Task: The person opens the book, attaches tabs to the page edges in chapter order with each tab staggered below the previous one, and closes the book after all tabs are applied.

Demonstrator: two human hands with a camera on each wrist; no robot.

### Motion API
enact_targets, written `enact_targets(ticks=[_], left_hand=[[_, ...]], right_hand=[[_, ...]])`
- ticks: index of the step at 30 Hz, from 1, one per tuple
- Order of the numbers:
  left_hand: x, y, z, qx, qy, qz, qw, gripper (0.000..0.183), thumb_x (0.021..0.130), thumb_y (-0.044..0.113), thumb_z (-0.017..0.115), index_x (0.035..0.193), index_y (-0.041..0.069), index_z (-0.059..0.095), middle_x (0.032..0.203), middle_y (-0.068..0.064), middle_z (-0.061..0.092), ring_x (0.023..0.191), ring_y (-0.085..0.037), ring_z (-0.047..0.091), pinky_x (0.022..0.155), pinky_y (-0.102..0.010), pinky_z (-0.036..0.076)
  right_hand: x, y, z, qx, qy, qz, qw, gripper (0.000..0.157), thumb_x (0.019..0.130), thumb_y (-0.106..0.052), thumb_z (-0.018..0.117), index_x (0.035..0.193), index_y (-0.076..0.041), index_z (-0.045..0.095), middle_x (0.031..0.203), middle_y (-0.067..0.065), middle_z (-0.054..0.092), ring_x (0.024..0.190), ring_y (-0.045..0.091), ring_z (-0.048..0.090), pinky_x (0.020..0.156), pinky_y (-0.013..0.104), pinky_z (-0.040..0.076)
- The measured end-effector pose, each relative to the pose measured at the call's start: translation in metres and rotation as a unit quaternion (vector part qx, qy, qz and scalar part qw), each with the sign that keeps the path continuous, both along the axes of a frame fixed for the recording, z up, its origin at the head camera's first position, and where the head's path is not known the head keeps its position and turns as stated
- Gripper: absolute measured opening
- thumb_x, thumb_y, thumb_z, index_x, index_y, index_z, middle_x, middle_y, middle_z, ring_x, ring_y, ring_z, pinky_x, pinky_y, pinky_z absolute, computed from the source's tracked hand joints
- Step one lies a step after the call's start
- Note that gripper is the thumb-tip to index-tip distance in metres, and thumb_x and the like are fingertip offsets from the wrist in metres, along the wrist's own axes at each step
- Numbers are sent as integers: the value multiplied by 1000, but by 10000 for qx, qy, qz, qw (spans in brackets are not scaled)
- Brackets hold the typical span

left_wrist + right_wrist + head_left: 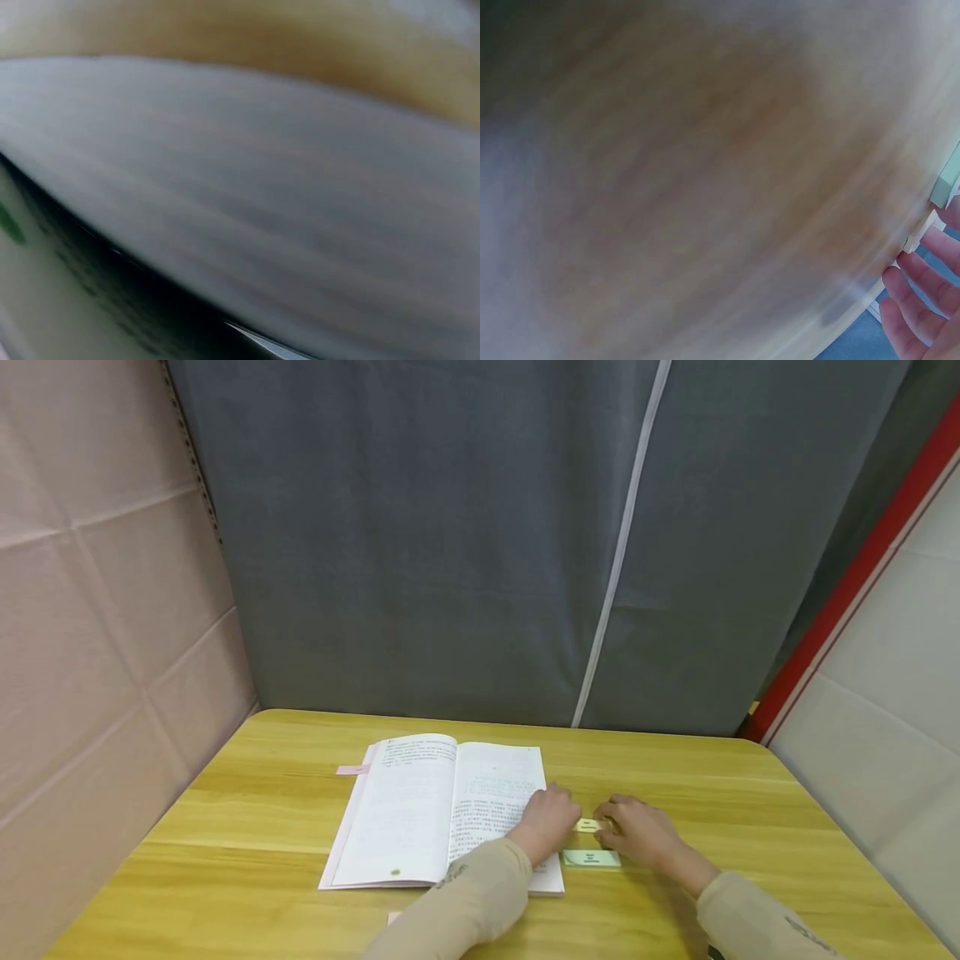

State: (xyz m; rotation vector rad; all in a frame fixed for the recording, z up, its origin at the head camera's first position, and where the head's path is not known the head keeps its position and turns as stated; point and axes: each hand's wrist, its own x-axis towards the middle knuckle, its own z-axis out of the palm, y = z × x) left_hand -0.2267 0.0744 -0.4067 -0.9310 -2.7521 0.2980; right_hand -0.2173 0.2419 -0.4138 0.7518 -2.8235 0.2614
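Observation:
An open book (405,827) with printed pages lies on the wooden table. Over its right edge, my left hand (552,817) reaches to the left end of a small yellow sticky-note pad (587,826); its fingertips are hidden from above. My right hand (637,828) is at the pad's other end, thumb and fingers bent around it. Just nearer to me lies a pale green sticky-note pad (592,858). The right wrist view catches the right hand's fingers (922,296) at the yellow pad (924,231). Blurred book pages (262,187) fill the left wrist view.
A pink tab (352,770) sticks out from the book's left side. Another small pink piece (393,917) shows partly beside the left sleeve (457,902). Behind the table (247,827) hangs a grey curtain (420,543), with pale cloth walls (97,610) on either side.

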Motion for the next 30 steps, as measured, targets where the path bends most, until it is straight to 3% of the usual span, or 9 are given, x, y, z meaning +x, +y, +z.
enact_targets(ticks=[6,14,22,30], left_hand=[[0,1,-3,-140,341,-206,9991,9,76,25,65,84,25,68,79,5,57,72,-10,51,59,-23,44],[2,2,-4,-25,212,-121,9997,16,75,33,67,86,22,67,80,5,55,74,-10,50,57,-23,42],[3,2,-3,6,137,-81,9999,27,74,37,67,95,20,63,83,6,55,74,-9,49,58,-22,42],[4,1,-3,51,340,-92,9994,20,75,29,66,93,21,63,79,6,54,70,-9,47,55,-22,39]], right_hand=[[0,-1,0,40,-84,-97,9999,24,71,-29,70,90,-15,65,74,-11,48,58,3,41,42,22,33],[1,-2,2,-25,-40,-73,10000,22,70,-26,71,87,-15,65,77,-9,52,63,6,49,43,24,37],[1,-1,3,-92,-142,-117,9998,17,70,-29,71,73,-22,55,72,-13,44,59,4,43,43,23,35],[2,0,6,-164,-68,65,9998,19,71,-27,70,67,-24,52,70,-13,40,57,4,38,42,22,33]])
